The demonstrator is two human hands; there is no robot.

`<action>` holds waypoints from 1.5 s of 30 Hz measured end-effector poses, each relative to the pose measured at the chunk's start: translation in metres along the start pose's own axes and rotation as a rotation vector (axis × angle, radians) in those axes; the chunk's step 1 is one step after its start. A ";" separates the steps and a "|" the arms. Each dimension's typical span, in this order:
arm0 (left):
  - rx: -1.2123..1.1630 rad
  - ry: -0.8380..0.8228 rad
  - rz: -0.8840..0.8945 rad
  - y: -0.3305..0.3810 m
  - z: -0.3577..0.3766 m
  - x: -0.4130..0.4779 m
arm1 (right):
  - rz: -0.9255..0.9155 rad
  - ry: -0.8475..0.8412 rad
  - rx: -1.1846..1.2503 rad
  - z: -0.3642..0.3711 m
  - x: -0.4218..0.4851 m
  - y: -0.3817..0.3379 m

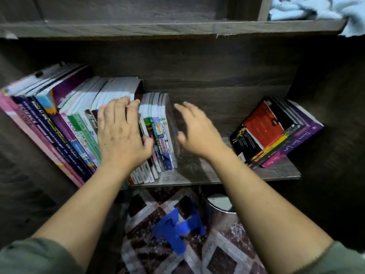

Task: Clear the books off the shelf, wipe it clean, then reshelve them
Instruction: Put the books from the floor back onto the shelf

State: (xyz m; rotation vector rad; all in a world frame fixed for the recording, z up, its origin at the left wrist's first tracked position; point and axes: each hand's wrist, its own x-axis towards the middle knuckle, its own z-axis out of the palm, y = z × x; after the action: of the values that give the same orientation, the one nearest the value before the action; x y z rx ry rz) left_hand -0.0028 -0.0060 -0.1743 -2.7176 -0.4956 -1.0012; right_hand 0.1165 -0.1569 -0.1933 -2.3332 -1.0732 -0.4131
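Pressing flat on the shelved books [79, 123] at nine o'clock, the left hand [120, 135] wedges its thumb between spines; the right hand [195, 131] hovers spread, empty. Pulling carelessly could topple the row's end toward three o'clock.

The left hand [120, 131] covered parts of the books [160, 131] under its fingers. The right hand [197, 131] was blurred, so whether its fingertips touched them could not be told. Above them the cloth [308, 8] was cropped.
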 end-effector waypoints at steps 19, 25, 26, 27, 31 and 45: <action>0.075 -0.075 0.136 -0.028 -0.004 -0.013 | 0.095 0.209 0.146 0.056 0.020 -0.045; 0.093 -0.078 0.100 -0.022 -0.004 -0.010 | 0.409 0.286 0.199 0.049 0.022 -0.030; 0.104 -0.081 0.091 -0.020 -0.004 -0.010 | 0.409 0.299 0.187 0.045 0.021 -0.024; 0.119 -0.086 0.081 -0.017 -0.004 -0.009 | 0.406 0.315 0.175 0.042 0.019 -0.017; 0.178 -0.119 0.052 -0.011 -0.005 -0.009 | 0.412 0.393 0.088 0.028 0.003 0.006; 0.133 -0.121 0.025 -0.007 0.000 -0.007 | 0.569 0.610 -0.198 -0.032 -0.037 0.109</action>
State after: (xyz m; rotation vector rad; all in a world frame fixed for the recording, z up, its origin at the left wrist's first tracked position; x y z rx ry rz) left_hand -0.0106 -0.0016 -0.1782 -2.6685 -0.5270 -0.7724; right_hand 0.1753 -0.2570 -0.2219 -2.3034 -0.0769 -0.9450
